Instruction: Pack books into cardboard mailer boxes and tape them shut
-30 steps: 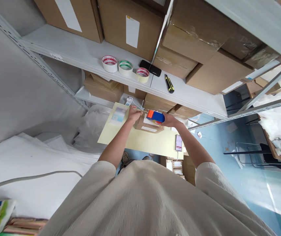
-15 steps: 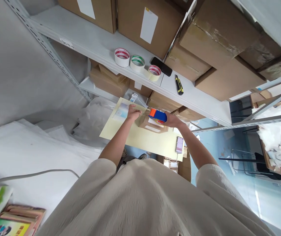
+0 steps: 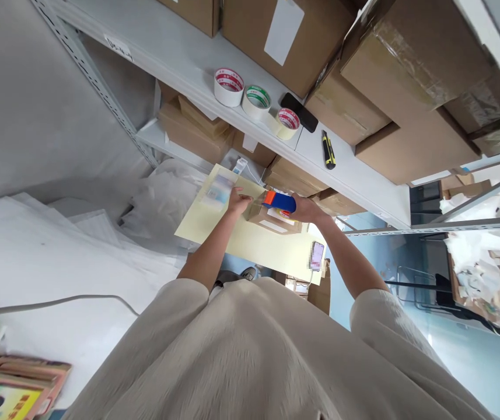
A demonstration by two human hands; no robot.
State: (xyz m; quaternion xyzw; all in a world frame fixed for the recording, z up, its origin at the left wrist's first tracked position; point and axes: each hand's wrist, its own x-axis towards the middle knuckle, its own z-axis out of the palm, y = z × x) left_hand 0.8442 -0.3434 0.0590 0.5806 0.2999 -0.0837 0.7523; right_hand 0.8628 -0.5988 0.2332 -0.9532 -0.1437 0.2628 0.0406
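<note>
A blue tape dispenser with an orange front point(image 3: 279, 201) is gripped in my right hand point(image 3: 306, 209), over the top of a small brown cardboard box point(image 3: 271, 226). The box lies on a pale yellow board point(image 3: 254, 249) and has white labels. My left hand point(image 3: 238, 202) is at the box's left end, thumb and fingers apart. Whether it touches the box or a strip of tape there, I cannot tell. A clear plastic-looking item point(image 3: 217, 191) lies on the board left of that hand. The roll in the dispenser is mostly hidden.
Tape rolls point(image 3: 256, 102), a black phone-like object point(image 3: 299, 112) and a yellow-black box cutter point(image 3: 328, 150) lie on the white shelf point(image 3: 179, 81) ahead. A lit phone point(image 3: 316, 256) is at the board's right end. Large cartons point(image 3: 416, 137) fill the shelf behind.
The view has shifted slightly, so the shelf things appear a little farther right. Both hands and the tape dispenser stay nearly in place at the box.
</note>
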